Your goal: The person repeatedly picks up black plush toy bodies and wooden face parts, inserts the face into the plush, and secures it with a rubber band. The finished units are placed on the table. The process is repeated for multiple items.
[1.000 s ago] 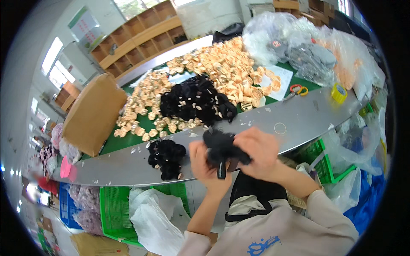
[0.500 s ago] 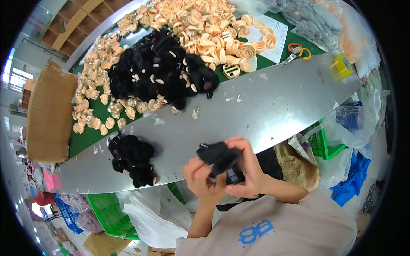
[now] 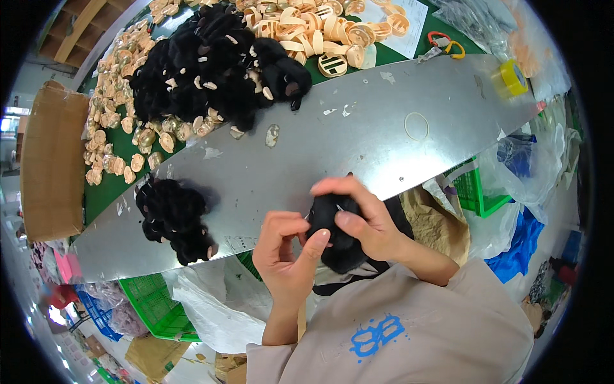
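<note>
Between my hands, just over the metal table's near edge, is a small black plush piece (image 3: 327, 214), with a thin pale line on its top. My right hand (image 3: 374, 224) wraps around its far right side, thumb pressed on top. My left hand (image 3: 284, 246) pinches it from the left, thumb and fingertips at its edge. The plush's underside is hidden. To the left on the table sits a small heap of black plush pieces (image 3: 171, 214). A larger pile of black plush pieces with pale tabs (image 3: 204, 77) lies farther back.
Peach plastic parts (image 3: 313, 29) and gold-and-peach round pieces (image 3: 115, 115) spread behind. Scissors (image 3: 441, 46), yellow tape (image 3: 511, 78) and a rubber band (image 3: 416, 127) lie to the right. A cardboard box (image 3: 54, 163) stands left; green crates (image 3: 150, 310) sit below the table edge.
The plush piece has been turned over and bunched into a rounder shape, its dark label-like patch no longer showing. My fingers have shifted to its top. The whole view has shifted slightly.
</note>
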`<move>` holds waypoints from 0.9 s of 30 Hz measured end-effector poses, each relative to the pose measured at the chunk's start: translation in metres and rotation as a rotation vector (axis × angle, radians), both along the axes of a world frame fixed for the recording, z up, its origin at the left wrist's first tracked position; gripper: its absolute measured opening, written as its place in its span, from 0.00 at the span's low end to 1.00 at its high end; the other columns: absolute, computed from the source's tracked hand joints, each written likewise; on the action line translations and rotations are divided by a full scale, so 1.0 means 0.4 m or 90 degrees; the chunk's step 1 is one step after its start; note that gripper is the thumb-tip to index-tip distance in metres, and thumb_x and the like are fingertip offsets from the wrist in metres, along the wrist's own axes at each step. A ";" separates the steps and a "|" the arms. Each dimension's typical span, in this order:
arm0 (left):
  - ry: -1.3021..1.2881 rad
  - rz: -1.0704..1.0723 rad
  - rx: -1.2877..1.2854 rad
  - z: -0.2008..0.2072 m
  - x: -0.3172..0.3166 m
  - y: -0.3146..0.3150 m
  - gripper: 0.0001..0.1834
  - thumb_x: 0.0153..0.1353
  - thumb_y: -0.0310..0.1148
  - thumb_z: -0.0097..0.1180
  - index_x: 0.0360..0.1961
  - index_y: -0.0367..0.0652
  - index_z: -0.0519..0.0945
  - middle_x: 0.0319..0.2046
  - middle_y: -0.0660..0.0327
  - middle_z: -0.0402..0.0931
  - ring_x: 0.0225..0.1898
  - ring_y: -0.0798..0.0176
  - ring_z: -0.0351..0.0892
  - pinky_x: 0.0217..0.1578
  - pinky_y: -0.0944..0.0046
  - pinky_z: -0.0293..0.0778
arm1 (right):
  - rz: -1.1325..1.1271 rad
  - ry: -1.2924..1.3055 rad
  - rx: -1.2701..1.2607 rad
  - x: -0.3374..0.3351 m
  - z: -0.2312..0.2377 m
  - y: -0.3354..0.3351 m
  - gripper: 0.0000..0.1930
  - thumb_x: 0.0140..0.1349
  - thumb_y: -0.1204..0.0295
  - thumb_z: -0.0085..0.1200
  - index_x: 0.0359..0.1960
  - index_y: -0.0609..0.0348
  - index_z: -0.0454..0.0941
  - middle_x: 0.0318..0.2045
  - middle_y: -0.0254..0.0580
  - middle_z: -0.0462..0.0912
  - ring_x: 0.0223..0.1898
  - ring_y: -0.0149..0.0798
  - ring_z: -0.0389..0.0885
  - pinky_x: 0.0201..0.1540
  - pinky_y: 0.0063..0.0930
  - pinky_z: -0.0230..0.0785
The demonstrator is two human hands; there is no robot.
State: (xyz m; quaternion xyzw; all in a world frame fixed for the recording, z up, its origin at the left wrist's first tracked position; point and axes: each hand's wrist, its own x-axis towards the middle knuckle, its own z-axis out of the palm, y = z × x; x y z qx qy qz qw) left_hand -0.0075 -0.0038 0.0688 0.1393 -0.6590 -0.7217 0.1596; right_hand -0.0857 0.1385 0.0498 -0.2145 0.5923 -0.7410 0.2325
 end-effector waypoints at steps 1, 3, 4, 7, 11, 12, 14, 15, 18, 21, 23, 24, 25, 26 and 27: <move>-0.017 0.000 0.013 0.010 0.002 0.001 0.10 0.54 0.19 0.66 0.33 0.38 0.77 0.36 0.61 0.71 0.30 0.72 0.68 0.31 0.73 0.66 | 0.018 0.030 0.005 -0.003 -0.003 0.002 0.27 0.59 0.74 0.52 0.62 0.56 0.62 0.43 0.38 0.73 0.41 0.30 0.73 0.45 0.25 0.69; -0.030 -0.004 0.017 0.013 0.006 -0.001 0.08 0.55 0.21 0.66 0.31 0.37 0.77 0.33 0.62 0.71 0.29 0.73 0.66 0.30 0.74 0.63 | 0.055 -0.026 0.013 0.007 0.012 0.002 0.30 0.53 0.75 0.54 0.61 0.56 0.62 0.40 0.39 0.75 0.41 0.32 0.74 0.47 0.26 0.68; -0.025 -0.009 0.009 0.010 0.008 -0.003 0.07 0.56 0.21 0.65 0.30 0.37 0.77 0.32 0.63 0.71 0.28 0.74 0.65 0.30 0.74 0.62 | 0.065 -0.028 0.025 0.010 0.015 0.004 0.30 0.52 0.76 0.53 0.60 0.57 0.63 0.40 0.39 0.75 0.41 0.33 0.74 0.47 0.26 0.68; -0.032 -0.021 -0.025 0.013 0.008 -0.005 0.07 0.58 0.24 0.65 0.28 0.37 0.76 0.29 0.65 0.70 0.27 0.74 0.62 0.29 0.74 0.59 | 0.092 -0.049 0.071 0.012 0.036 0.008 0.29 0.49 0.78 0.50 0.58 0.57 0.63 0.39 0.40 0.75 0.40 0.33 0.73 0.47 0.27 0.68; -0.034 -0.091 -0.008 0.021 0.016 0.000 0.08 0.60 0.26 0.64 0.28 0.37 0.76 0.29 0.66 0.70 0.27 0.74 0.62 0.28 0.74 0.58 | 0.162 -0.174 0.028 0.006 0.036 0.028 0.29 0.51 0.77 0.49 0.59 0.58 0.63 0.41 0.37 0.74 0.39 0.29 0.73 0.43 0.24 0.69; -0.032 -0.100 0.001 0.018 0.020 0.003 0.09 0.61 0.27 0.63 0.28 0.37 0.76 0.28 0.66 0.69 0.27 0.74 0.62 0.28 0.74 0.58 | 0.194 -0.237 -0.004 0.005 0.035 0.038 0.29 0.52 0.77 0.49 0.59 0.58 0.63 0.41 0.36 0.74 0.38 0.28 0.73 0.42 0.23 0.70; -0.026 -0.119 0.020 0.014 0.026 0.010 0.10 0.63 0.29 0.62 0.28 0.38 0.75 0.28 0.65 0.68 0.27 0.74 0.61 0.28 0.74 0.58 | 0.232 -0.332 -0.047 0.009 0.032 0.046 0.29 0.54 0.76 0.48 0.61 0.58 0.62 0.42 0.35 0.73 0.37 0.26 0.72 0.40 0.22 0.71; -0.029 -0.113 -0.010 0.013 0.026 0.015 0.10 0.64 0.30 0.61 0.28 0.38 0.74 0.27 0.65 0.68 0.26 0.74 0.61 0.28 0.73 0.58 | 0.237 -0.364 -0.058 0.012 0.030 0.048 0.29 0.54 0.76 0.48 0.61 0.58 0.62 0.42 0.35 0.73 0.36 0.25 0.72 0.39 0.21 0.71; -0.018 -0.091 -0.098 0.007 0.027 0.030 0.11 0.66 0.31 0.58 0.28 0.39 0.72 0.26 0.65 0.66 0.26 0.73 0.60 0.27 0.73 0.58 | 0.239 -0.369 -0.074 0.018 0.014 0.050 0.30 0.56 0.75 0.49 0.63 0.58 0.60 0.41 0.35 0.73 0.34 0.25 0.73 0.36 0.21 0.72; 0.004 -0.064 -0.161 -0.009 0.032 0.038 0.12 0.68 0.32 0.55 0.28 0.40 0.70 0.26 0.65 0.65 0.26 0.73 0.60 0.27 0.73 0.57 | 0.267 -0.432 -0.087 0.022 0.032 0.058 0.31 0.56 0.75 0.50 0.63 0.58 0.59 0.40 0.35 0.73 0.32 0.24 0.74 0.35 0.20 0.72; -0.016 -0.047 -0.167 -0.010 0.035 0.046 0.14 0.70 0.35 0.53 0.29 0.40 0.69 0.28 0.67 0.63 0.28 0.74 0.58 0.29 0.73 0.56 | 0.266 -0.474 -0.086 0.035 0.037 0.062 0.30 0.56 0.76 0.50 0.63 0.58 0.60 0.38 0.34 0.73 0.31 0.24 0.74 0.33 0.20 0.72; -0.010 -0.044 -0.185 -0.016 0.035 0.050 0.13 0.70 0.35 0.52 0.29 0.39 0.69 0.28 0.67 0.63 0.28 0.74 0.58 0.29 0.73 0.56 | 0.254 -0.475 -0.081 0.040 0.037 0.062 0.29 0.56 0.76 0.49 0.62 0.58 0.61 0.37 0.34 0.73 0.30 0.24 0.74 0.33 0.20 0.71; -0.003 -0.041 -0.202 -0.029 0.035 0.053 0.13 0.70 0.35 0.52 0.29 0.39 0.70 0.28 0.67 0.63 0.28 0.74 0.58 0.28 0.73 0.56 | 0.242 -0.476 -0.077 0.044 0.036 0.061 0.28 0.55 0.77 0.49 0.61 0.58 0.62 0.36 0.34 0.73 0.29 0.24 0.74 0.32 0.20 0.71; 0.003 -0.038 -0.219 -0.038 0.034 0.055 0.13 0.70 0.34 0.52 0.29 0.39 0.70 0.28 0.66 0.64 0.28 0.74 0.59 0.28 0.73 0.56 | 0.225 -0.486 -0.061 0.043 0.032 0.061 0.27 0.55 0.77 0.49 0.60 0.58 0.63 0.35 0.33 0.73 0.28 0.24 0.73 0.32 0.20 0.71; -0.010 -0.035 -0.216 -0.043 0.034 0.056 0.13 0.70 0.34 0.52 0.29 0.39 0.70 0.28 0.66 0.64 0.28 0.74 0.59 0.28 0.73 0.56 | 0.207 -0.498 -0.043 0.043 0.026 0.061 0.26 0.56 0.78 0.48 0.59 0.59 0.64 0.35 0.33 0.73 0.28 0.24 0.73 0.31 0.20 0.71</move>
